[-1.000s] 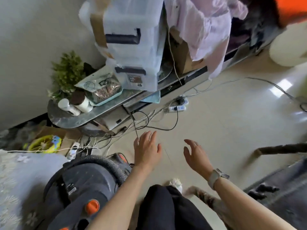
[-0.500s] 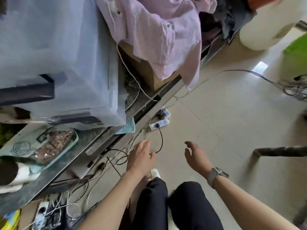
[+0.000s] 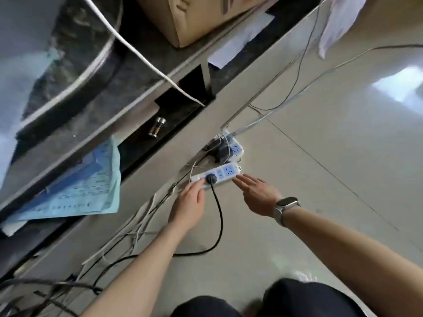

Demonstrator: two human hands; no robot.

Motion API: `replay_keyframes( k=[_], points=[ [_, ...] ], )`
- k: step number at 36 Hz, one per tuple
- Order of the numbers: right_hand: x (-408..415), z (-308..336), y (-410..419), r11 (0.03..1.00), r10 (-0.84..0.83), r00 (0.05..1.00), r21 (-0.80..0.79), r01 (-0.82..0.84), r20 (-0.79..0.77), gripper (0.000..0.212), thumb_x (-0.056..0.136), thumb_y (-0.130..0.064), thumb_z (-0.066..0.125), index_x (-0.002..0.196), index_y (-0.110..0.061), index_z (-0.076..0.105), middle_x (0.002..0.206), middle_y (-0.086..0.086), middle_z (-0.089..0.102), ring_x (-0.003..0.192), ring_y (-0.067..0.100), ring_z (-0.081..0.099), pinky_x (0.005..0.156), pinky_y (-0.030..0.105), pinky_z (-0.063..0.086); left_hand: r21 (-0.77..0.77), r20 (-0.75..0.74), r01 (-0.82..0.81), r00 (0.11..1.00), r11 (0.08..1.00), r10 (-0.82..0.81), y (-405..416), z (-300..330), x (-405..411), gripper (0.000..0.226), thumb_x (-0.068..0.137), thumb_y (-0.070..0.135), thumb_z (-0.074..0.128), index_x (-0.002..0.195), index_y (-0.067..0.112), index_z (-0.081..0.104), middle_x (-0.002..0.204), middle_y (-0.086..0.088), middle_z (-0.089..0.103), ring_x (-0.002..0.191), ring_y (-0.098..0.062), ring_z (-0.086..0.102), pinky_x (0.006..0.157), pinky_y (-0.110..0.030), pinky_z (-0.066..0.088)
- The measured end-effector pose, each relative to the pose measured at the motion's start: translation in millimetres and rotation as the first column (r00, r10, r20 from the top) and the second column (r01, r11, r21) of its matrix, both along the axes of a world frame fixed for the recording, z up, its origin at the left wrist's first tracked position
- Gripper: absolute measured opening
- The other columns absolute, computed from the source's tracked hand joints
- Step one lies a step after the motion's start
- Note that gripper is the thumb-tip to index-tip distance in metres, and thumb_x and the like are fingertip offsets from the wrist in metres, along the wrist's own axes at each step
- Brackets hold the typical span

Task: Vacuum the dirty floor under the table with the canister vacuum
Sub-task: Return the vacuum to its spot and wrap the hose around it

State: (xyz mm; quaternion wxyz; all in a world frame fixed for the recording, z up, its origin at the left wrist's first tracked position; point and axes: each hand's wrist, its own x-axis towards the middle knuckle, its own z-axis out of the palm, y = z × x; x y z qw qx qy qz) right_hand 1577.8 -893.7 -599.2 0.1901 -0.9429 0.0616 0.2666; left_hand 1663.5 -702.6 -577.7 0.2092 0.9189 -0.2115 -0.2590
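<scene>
Blue printed sheet [image 3: 75, 188] hangs off the shelf, its writing too blurred to read. My left hand [image 3: 191, 202] rests straight fingers by the black plug [image 3: 210, 178] in the white power strip [image 3: 217, 176]; my right hand [image 3: 256, 193] reaches flat, holding nothing. No vacuum visible.

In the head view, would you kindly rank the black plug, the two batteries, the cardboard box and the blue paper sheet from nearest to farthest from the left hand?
1. Black plug: in the near power strip, at the left hand's fingertips.
2. Two batteries: up on the dark shelf, beyond the hand.
3. Blue paper sheet: to the hand's left; too close to the batteries to call.
4. Cardboard box: at the top, farthest.
</scene>
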Motion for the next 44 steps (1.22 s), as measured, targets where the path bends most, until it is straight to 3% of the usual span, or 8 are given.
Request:
replay_keyframes(
  k=[9, 19, 25, 28, 32, 37, 40, 44],
  points=[
    [33.1, -104.3, -4.0, 0.988, 0.139, 0.990, -0.078, -0.135, 0.037, 0.069, 0.097, -0.008, 0.030, 0.153, -0.022, -0.007, 0.160, -0.003, -0.015, 0.148, 0.016, -0.012, 0.118, 0.039, -0.006, -0.107, 0.033, 0.011, 0.999, 0.994, -0.008, -25.7, -123.2, 42.4, 0.044, 0.083, -0.001, 0.065, 0.127, 0.000, 0.059, 0.128, -0.014, 0.059, 0.110, -0.030, 0.061, 0.099, -0.021, 0.037],
    [38.3, -96.6, -11.0, 0.993, 0.112, 0.994, -0.033, -0.112, 0.000, 0.077, 0.090, 0.001, 0.030, 0.154, -0.029, -0.002, 0.160, -0.010, -0.012, 0.147, 0.011, -0.012, 0.118, 0.039, -0.006, -0.028, 0.263, 0.161, 0.954, 0.987, -0.148, -33.7, -118.9, 50.8, 0.022, 0.077, 0.009, 0.075, 0.100, 0.008, 0.073, 0.105, -0.014, 0.071, 0.081, -0.039, 0.067, 0.068, -0.038, 0.052],
    [42.5, -94.8, -11.8, 0.989, 0.004, 0.998, 0.146, 0.004, -0.058, 0.069, 0.094, -0.001, 0.030, 0.154, -0.032, 0.012, 0.161, -0.012, -0.002, 0.148, 0.010, -0.007, 0.121, 0.045, 0.003, 0.008, 0.282, 0.250, 0.928, 0.968, -0.242, -31.0, -123.2, 51.5, 0.026, 0.062, 0.002, 0.084, 0.084, 0.007, 0.072, 0.080, -0.015, 0.071, 0.056, -0.037, 0.065, 0.046, -0.031, 0.049],
    [51.5, -77.6, -4.3, 0.927, -0.227, 0.973, 0.297, 0.230, -0.045, 0.041, 0.104, -0.030, 0.031, 0.142, -0.024, 0.044, 0.151, -0.001, 0.037, 0.141, 0.019, 0.029, 0.116, 0.040, 0.021, -0.039, 0.286, 0.254, 0.929, 0.966, -0.233, -31.8, -118.3, 49.6, 0.022, 0.068, 0.006, 0.079, 0.089, 0.007, 0.073, 0.083, -0.018, 0.071, 0.061, -0.037, 0.066, 0.048, -0.031, 0.049],
    [58.0, -52.9, 26.0, 0.934, -0.249, 0.968, 0.254, 0.249, -0.032, 0.052, 0.095, -0.060, 0.034, 0.103, -0.019, 0.065, 0.112, 0.003, 0.065, 0.113, 0.020, 0.052, 0.107, 0.041, 0.027, -0.137, 0.279, 0.255, 0.937, 0.957, -0.210, -24.0, -116.7, 48.9, 0.030, 0.070, 0.017, 0.066, 0.095, 0.006, 0.077, 0.094, -0.018, 0.073, 0.079, -0.035, 0.071, 0.066, -0.028, 0.046],
    [68.4, -42.0, 38.9, 0.883, -0.272, 0.954, 0.360, 0.300, -0.128, 0.022, 0.097, -0.018, 0.040, 0.078, -0.010, 0.048, 0.094, 0.010, 0.064, 0.089, 0.032, 0.061, 0.077, 0.037, 0.049, -0.176, 0.131, 0.146, 0.984, 0.974, -0.124, -10.2, -140.9, 50.7, 0.044, 0.072, 0.009, 0.075, 0.111, -0.009, 0.066, 0.119, -0.026, 0.062, 0.113, -0.044, 0.059, 0.100, -0.018, 0.029],
    [70.8, -36.5, 42.3, 0.894, -0.297, 0.950, 0.324, 0.311, -0.092, 0.031, 0.097, -0.004, 0.035, 0.067, -0.012, 0.036, 0.094, 0.023, 0.062, 0.076, 0.033, 0.055, 0.060, 0.033, 0.036, -0.192, 0.074, 0.011, 0.997, 0.981, 0.003, -10.7, -145.5, 48.6, 0.052, 0.074, -0.005, 0.074, 0.124, -0.004, 0.059, 0.136, -0.018, 0.053, 0.134, -0.028, 0.044, 0.103, 0.001, 0.011],
    [64.7, -31.6, 46.0, 0.927, -0.288, 0.956, 0.236, 0.292, -0.050, 0.025, 0.097, -0.008, 0.037, 0.073, -0.010, 0.036, 0.095, 0.020, 0.061, 0.075, 0.028, 0.043, 0.064, 0.029, 0.030, -0.209, 0.083, 0.076, 0.995, 0.975, -0.060, -7.8, -150.2, 49.2, 0.053, 0.067, -0.009, 0.077, 0.118, -0.009, 0.062, 0.127, -0.024, 0.057, 0.125, -0.041, 0.050, 0.106, -0.010, 0.015]
  ],
)
